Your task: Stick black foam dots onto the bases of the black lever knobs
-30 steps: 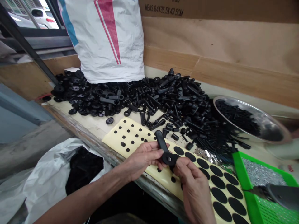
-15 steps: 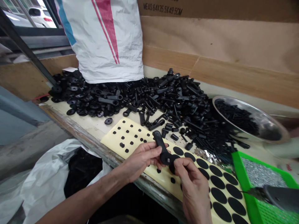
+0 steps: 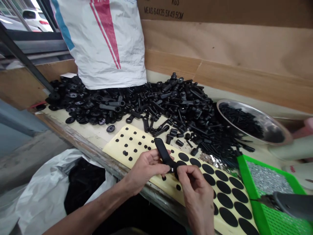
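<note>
My left hand [image 3: 144, 169] grips a black plastic crank handle [image 3: 161, 149] near its round end, with the long arm pointing up and away. My right hand [image 3: 197, 192] pinches a black round sticker [image 3: 176, 174] against that round end; its fingers cover much of it. Under both hands lies a yellow backing sheet [image 3: 133, 140] with small black dots on its left part and large black discs [image 3: 225, 199] on its right part.
Behind is a heap of black plastic parts [image 3: 156, 101] below a white sack [image 3: 110, 45]. To the right stand a steel bowl [image 3: 276, 130] of black pieces, a green basket [image 3: 244, 169] of small metal parts and a power screwdriver [image 3: 290, 204]. An open white bag [image 3: 36, 199] sits lower left.
The crank handle has tilted slightly, and its round end is now closer to my right fingers, which cover more of it. The whole view has shifted a little.
</note>
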A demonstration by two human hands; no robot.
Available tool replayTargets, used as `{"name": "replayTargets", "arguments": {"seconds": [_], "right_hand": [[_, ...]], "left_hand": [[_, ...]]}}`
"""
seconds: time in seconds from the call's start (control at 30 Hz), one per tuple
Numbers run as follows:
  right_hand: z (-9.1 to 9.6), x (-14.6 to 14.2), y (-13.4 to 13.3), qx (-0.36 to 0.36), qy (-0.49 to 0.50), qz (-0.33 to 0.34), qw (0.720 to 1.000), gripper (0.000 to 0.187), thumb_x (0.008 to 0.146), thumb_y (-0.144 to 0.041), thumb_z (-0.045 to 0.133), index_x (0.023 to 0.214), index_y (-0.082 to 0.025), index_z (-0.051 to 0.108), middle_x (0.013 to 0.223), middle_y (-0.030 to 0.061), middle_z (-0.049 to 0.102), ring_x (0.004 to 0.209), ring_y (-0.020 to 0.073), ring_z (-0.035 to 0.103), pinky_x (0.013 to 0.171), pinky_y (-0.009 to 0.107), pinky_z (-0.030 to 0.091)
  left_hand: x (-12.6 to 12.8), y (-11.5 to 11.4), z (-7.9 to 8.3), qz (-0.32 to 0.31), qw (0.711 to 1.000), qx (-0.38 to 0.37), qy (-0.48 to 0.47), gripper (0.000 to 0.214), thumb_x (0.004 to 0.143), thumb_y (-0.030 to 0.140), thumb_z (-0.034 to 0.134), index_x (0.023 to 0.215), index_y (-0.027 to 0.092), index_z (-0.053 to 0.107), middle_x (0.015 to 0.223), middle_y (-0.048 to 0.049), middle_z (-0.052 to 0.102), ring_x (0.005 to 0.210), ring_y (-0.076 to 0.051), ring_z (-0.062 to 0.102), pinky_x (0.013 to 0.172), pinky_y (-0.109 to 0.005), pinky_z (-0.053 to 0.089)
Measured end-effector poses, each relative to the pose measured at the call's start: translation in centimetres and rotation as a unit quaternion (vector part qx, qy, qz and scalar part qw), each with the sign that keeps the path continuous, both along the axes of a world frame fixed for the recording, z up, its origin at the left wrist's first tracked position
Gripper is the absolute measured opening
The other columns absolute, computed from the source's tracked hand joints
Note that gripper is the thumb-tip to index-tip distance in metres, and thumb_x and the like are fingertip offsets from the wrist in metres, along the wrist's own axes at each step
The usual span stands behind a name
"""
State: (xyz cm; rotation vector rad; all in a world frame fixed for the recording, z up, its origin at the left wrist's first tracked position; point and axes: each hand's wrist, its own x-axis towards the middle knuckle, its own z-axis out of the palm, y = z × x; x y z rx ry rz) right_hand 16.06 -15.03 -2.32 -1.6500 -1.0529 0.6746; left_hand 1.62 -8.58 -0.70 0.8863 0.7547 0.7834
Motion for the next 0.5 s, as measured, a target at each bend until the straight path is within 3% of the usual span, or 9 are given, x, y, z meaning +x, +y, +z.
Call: {"name": "replayTargets", "arguments": {"seconds": [0.1,0.17,0.27,0.4,0.5], "right_hand": [[0.2,-0.6,-0.1,0.046,-0.124,-0.029,0.991,0.022,0.085,-0.039,0.059,0.072,-0.022,0.061,0.072,-0.0002,0.056,0.062,0.0137,0.052,0.059,0.026,0.041],[0.4,-1.2,-0.3,0.072,-0.242,-0.061,0.966,0.02,0.087,-0.038,0.057,0.077,-0.023,0.064,0.079,0.0021,0.059,0.066,0.015,0.056,0.061,0.027,0.041],[0.6,-2.0,-0.6,0.046,-0.352,-0.095,0.93,0.023,0.09,-0.042,0.053,0.085,-0.025,0.067,0.092,0.0055,0.06,0.069,0.0167,0.057,0.055,0.028,0.037],[0.5,-1.0,-0.5,-0.018,-0.286,-0.068,0.956,0.034,0.088,-0.054,0.05,0.093,-0.025,0.067,0.107,0.0076,0.058,0.061,0.0148,0.054,0.049,0.028,0.037],[0.2,0.8,-0.2,-0.029,-0.172,-0.044,0.984,0.056,0.075,-0.063,0.064,0.114,-0.023,0.065,0.105,0.0092,0.059,0.063,0.0168,0.054,0.053,0.03,0.042]], "left_hand": [[0.1,-0.4,0.2,0.021,1.0,0.009,0.011,0.032,0.071,0.015,0.074,0.103,0.016,0.067,0.096,-0.0062,0.068,0.088,-0.016,0.061,0.071,-0.023,0.048],[0.4,-0.8,0.2,0.042,0.999,0.011,0.02,0.034,0.071,0.015,0.074,0.104,0.015,0.067,0.098,-0.0066,0.069,0.09,-0.017,0.061,0.078,-0.026,0.049],[0.6,-1.4,-0.2,0.08,0.995,0.034,0.053,0.037,0.071,0.016,0.073,0.107,0.015,0.067,0.096,-0.0067,0.069,0.088,-0.018,0.062,0.083,-0.029,0.049],[0.5,-2.1,-0.7,0.112,0.983,0.103,0.104,0.033,0.073,0.017,0.071,0.106,0.016,0.069,0.094,-0.0063,0.07,0.085,-0.018,0.061,0.083,-0.029,0.049],[0.0,-2.4,-0.5,0.103,0.99,0.066,0.075,0.034,0.072,0.017,0.073,0.106,0.015,0.069,0.101,-0.008,0.07,0.09,-0.019,0.062,0.081,-0.028,0.049]]}}
